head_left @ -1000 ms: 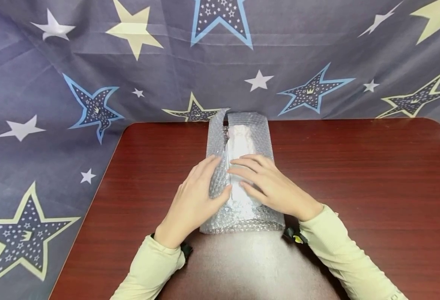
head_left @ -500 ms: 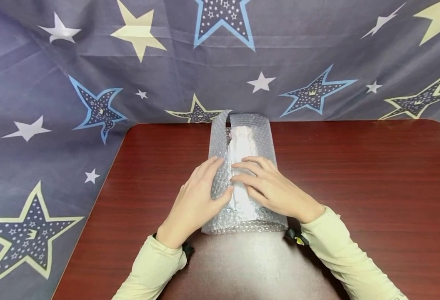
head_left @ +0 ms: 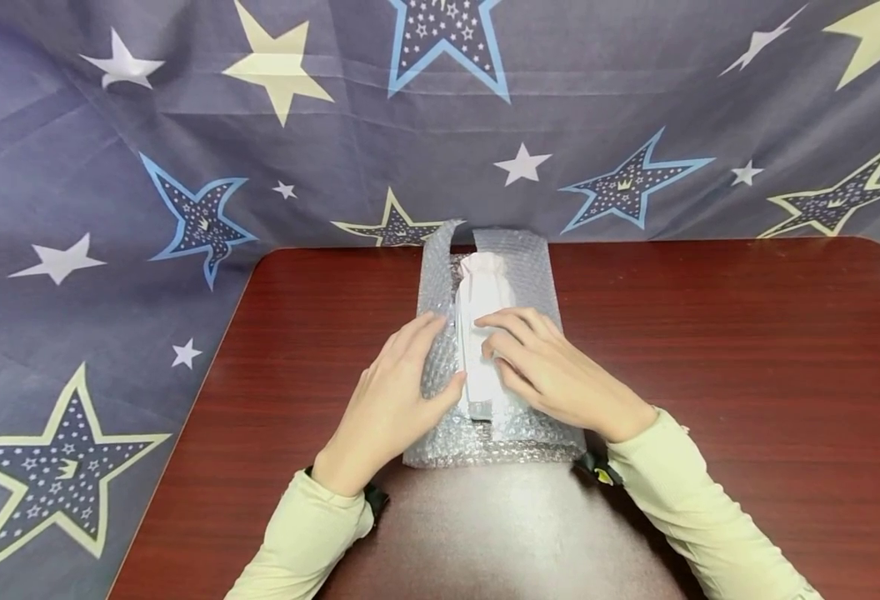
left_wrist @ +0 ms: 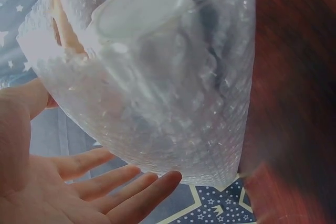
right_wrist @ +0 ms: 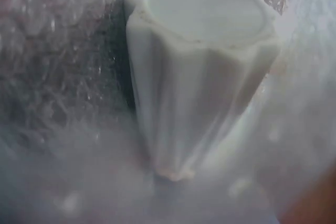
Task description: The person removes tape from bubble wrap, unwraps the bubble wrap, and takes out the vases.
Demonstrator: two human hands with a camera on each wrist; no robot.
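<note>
A white fluted vase (head_left: 482,292) lies on its side on a sheet of bubble wrap (head_left: 533,267), its neck toward the back wall. In the right wrist view the round base of the vase (right_wrist: 205,11) faces the camera. My right hand (head_left: 556,375) holds the inner edge of the wrap's right flap, fingers bent over the vase. Along the left flap (head_left: 434,279) my left hand (head_left: 387,400) rests with extended fingers. The left wrist view shows those fingers against the outside of the wrap (left_wrist: 173,124), with the vase's base (left_wrist: 142,11) behind the plastic.
Everything lies on a dark red wooden table (head_left: 710,350). A grey star-patterned cloth (head_left: 440,142) hangs along its far edge and left side. Light sleeves (head_left: 297,533) cover both forearms, and dark wrist straps show at the cuffs.
My right hand has drawn the right flap of bubble wrap to the right, uncovering more of the vase and its base end. My left hand has stayed in place.
</note>
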